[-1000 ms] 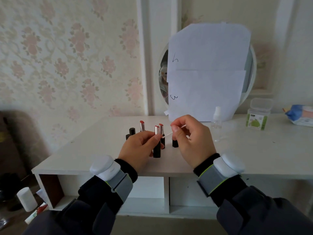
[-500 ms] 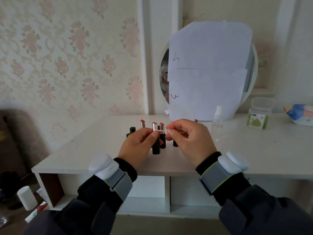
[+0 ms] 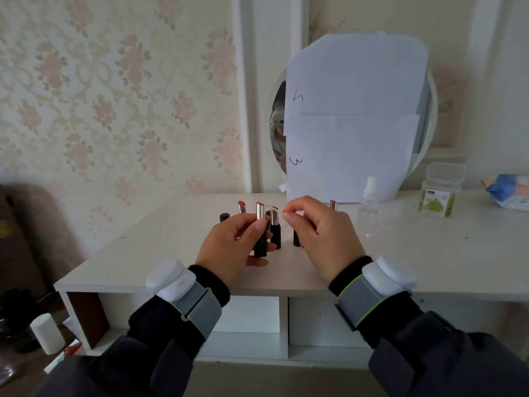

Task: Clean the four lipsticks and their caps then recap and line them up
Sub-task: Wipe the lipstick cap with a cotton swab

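Cleaning is the step in hand, I judge. Left hand (image 3: 229,247) grips an uncapped lipstick (image 3: 260,233) upright, fingers curled round its black base. Right hand (image 3: 317,236) pinches thumb and forefinger together just beside the bullet; whether a swab sits in the pinch I cannot tell. Beyond the fingers stand three more uncapped lipsticks (image 3: 274,227) and a cap (image 3: 224,217). Next, the pinch should meet the bullet gently, then recapping.
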`<control>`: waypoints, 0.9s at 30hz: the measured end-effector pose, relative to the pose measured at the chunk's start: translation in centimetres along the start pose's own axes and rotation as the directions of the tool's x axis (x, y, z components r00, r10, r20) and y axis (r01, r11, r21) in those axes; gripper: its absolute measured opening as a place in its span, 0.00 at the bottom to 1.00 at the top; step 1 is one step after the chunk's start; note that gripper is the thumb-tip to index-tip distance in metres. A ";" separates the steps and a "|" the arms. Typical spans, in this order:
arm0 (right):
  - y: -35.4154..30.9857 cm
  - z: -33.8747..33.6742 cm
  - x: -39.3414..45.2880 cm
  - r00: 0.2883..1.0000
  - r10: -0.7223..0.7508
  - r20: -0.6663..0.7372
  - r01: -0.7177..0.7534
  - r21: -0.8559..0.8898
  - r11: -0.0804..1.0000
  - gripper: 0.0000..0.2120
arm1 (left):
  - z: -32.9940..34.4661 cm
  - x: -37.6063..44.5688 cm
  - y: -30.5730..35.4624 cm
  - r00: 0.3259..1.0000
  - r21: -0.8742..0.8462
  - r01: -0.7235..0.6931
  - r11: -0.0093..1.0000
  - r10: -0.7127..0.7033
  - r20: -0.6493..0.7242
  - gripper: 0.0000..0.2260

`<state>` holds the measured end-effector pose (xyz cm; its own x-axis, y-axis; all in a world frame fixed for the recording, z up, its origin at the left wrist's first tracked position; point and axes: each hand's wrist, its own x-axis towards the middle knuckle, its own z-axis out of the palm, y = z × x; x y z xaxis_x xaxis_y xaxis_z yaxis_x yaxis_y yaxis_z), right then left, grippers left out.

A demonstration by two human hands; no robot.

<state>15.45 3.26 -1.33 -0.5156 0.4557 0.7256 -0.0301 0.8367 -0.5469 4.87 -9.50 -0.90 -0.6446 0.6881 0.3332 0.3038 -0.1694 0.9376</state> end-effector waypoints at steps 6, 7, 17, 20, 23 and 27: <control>0.3 0.3 0.4 0.999 0.035 0.011 -0.035 -0.029 0.999 0.05 | -0.1 0.2 -0.2 0.999 -0.027 0.006 1.000 -0.007 -0.040 0.06; 0.4 0.3 0.4 0.998 0.054 0.027 -0.054 -0.025 0.998 0.06 | -0.1 0.2 -0.2 0.999 -0.031 0.007 0.999 -0.008 -0.040 0.05; -0.2 0.0 0.0 1.000 -0.008 -0.009 0.009 0.083 0.997 0.07 | -0.1 0.3 -0.5 0.999 -0.065 -0.012 0.998 0.009 -0.041 0.08; -0.3 0.0 -0.2 0.999 -0.050 -0.015 0.050 0.063 0.997 0.06 | -0.1 0.2 -0.4 0.999 -0.058 -0.024 0.998 0.021 -0.046 0.09; -0.3 0.1 -0.2 0.998 -0.069 -0.008 0.069 0.011 0.998 0.06 | 0.0 0.1 -0.3 0.998 -0.050 -0.030 0.998 0.028 -0.050 0.10; -0.2 0.1 -0.1 0.996 -0.093 0.000 0.093 -0.018 0.996 0.07 | 0.0 0.0 -0.1 0.998 -0.040 -0.035 0.999 0.033 -0.050 0.11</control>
<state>15.41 3.00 -1.34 -0.5108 0.3762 0.7730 -0.0620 0.8807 -0.4696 4.90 -9.49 -0.99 -0.6688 0.6458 0.3683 0.2978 -0.2212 0.9287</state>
